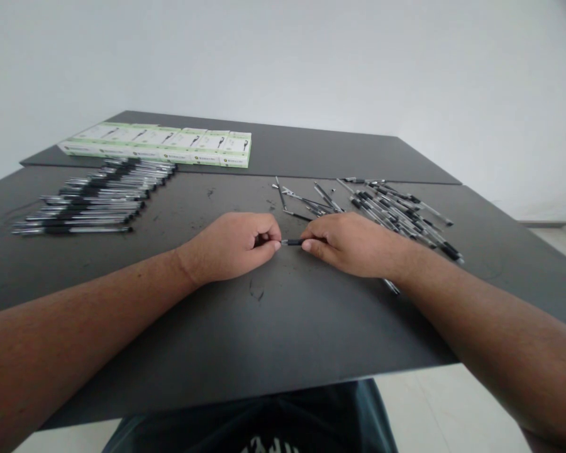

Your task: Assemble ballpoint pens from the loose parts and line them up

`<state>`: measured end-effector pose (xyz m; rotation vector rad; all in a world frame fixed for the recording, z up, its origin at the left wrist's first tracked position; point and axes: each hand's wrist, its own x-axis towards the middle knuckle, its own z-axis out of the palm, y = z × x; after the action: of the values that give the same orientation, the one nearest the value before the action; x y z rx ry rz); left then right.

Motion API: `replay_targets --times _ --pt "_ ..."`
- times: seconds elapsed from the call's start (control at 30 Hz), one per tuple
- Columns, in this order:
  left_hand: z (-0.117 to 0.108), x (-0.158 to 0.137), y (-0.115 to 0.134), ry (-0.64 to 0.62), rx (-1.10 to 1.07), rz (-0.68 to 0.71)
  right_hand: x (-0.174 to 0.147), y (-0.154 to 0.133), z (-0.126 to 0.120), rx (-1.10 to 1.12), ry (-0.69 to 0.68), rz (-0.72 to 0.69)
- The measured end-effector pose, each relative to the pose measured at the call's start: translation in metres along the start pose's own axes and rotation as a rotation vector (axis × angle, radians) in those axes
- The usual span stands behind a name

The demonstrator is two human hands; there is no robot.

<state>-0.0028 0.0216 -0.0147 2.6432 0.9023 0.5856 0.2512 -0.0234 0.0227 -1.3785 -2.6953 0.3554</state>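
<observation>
Between my two hands, just above the dark table, a pen [294, 242] lies level with its black grip showing. My left hand [238, 246] pinches its tip end between thumb and forefinger. On the other side, my right hand [346, 244] is closed around the barrel, which the fingers mostly hide. The far end of what seems to be the same pen pokes out below the right wrist. Just behind the right hand lie several loose pen refills and thin parts [321, 202]. A loose pile of clear pens with black grips [400, 214] spreads to its right.
At the left, many pens [89, 198] lie side by side in a neat slanting row. Behind them stands a line of green and white boxes [221, 148] with pens printed on them. The dark grey table [264, 327] has a seam across its far part, with a white wall behind.
</observation>
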Motion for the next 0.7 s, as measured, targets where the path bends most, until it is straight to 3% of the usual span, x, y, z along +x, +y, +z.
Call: replay_targets --times 0.5,0.7 --pt "-0.0003 -0.0001 0.0008 -0.002 -0.008 -0.005 -0.0007 -0.0015 -0.0008 0.028 0.021 0.06" --pt "-0.0002 0.0 0.0011 0.0 -0.003 0.005 -0.0003 -0.0005 -0.0003 -0.016 0.003 -0.015"
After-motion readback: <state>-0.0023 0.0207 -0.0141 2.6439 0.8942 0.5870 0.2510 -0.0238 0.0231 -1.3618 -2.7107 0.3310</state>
